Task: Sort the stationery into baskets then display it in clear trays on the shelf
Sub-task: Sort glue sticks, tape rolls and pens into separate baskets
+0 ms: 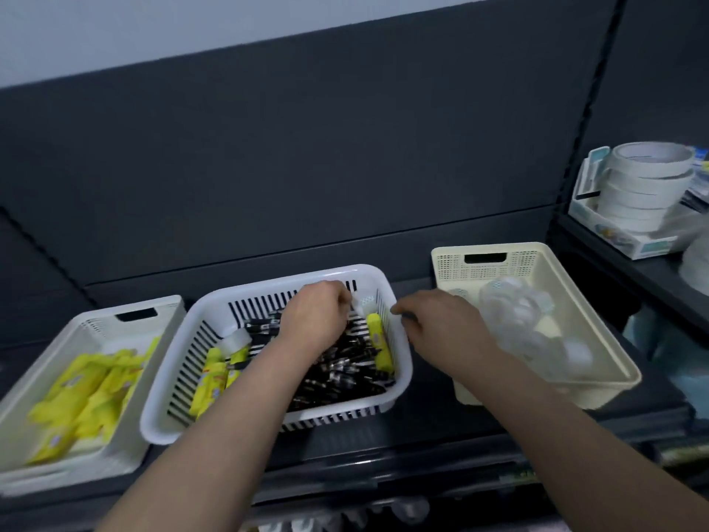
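Three baskets stand in a row on the dark shelf [429,382]. The left basket [92,328], off-white with a handle slot in its far wall, holds a heap of yellow packets [88,401] and nothing else that shows. The middle basket [153,428], white with slotted walls, holds the unsorted mix: a mass of black pens [345,366] across its floor, more yellow packets at its left side [215,382], one yellow packet [378,339] lying along its right wall, and a clear tape roll [238,339] near the left packets. The right basket [537,259], cream with perforated walls, holds blurred clear tape rolls [514,305].

The left hand [318,312] reaches into the middle basket above the pens, its fingers [343,297] curled down beside a small white item [362,303] at the far right corner; I cannot tell whether they grip it. The right hand [441,320] hovers over that basket's right rim, fingers curled under; what they hold, if anything, is hidden.

On the neighbouring shelf to the right, a stack of white tape rolls [648,182] sits in a white box [614,234].
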The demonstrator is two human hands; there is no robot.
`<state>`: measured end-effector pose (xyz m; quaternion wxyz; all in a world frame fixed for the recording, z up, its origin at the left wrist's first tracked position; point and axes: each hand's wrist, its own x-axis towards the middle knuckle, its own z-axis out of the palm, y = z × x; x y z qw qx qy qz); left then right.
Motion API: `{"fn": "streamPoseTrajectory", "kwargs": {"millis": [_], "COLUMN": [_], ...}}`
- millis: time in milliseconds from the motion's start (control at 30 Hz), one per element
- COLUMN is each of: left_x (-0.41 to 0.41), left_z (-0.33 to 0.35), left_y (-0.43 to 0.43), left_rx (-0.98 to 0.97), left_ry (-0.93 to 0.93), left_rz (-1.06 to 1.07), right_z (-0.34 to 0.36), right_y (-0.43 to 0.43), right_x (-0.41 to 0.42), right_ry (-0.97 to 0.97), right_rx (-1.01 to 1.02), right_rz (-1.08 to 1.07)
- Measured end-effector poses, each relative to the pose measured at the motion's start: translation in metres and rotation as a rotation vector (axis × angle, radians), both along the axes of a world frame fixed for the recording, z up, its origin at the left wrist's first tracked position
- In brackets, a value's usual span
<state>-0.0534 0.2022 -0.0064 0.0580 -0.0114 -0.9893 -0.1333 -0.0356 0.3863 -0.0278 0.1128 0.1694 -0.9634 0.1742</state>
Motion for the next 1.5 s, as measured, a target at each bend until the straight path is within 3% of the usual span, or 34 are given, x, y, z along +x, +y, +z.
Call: {"fn": "streamPoseTrajectory", "kwargs": {"millis": [200,433,633,900,1267,1367,1500], "left_x": [-0.004,-0.038,-0.051,-0.028,0.005,0.005,0.000], "left_z": [-0.022,-0.032,-0.036,-0.005,-0.002,0.000,0.006], "left_y": [-0.014,-0.001,-0.007,-0.103,-0.228,-0.234,-0.221], "left_rx": [0.002,-0.098,-0.206,0.052,0.124,0.163,0.218], "left_ry": [-0.105,-0.065,0.025,0.102,0.240,0.284,0.316], "left_rz": [-0.043,-0.221,-0.174,0.026,0.179,0.155,0.109], "right_z": [-0.007,-0.007,-0.002,0.005,-0.022,-0.018,0.000], "right_y": [-0.019,-0.021,-0.027,-0.114,-0.252,-0.256,-0.231], "right_x": [-0.003,0.000,0.005,-0.011,-0.034,-0.035,-0.027], "right_ry": [-0.072,-0.106,-0.104,-0.065,-0.075,-0.044,0.069], "right_rx": [0.031,-0.019,0.027,0.044,0.205,0.245,0.082], "right_rz": [-0.029,-0.062,-0.086,0.037,0.322,0.307,0.161]}}
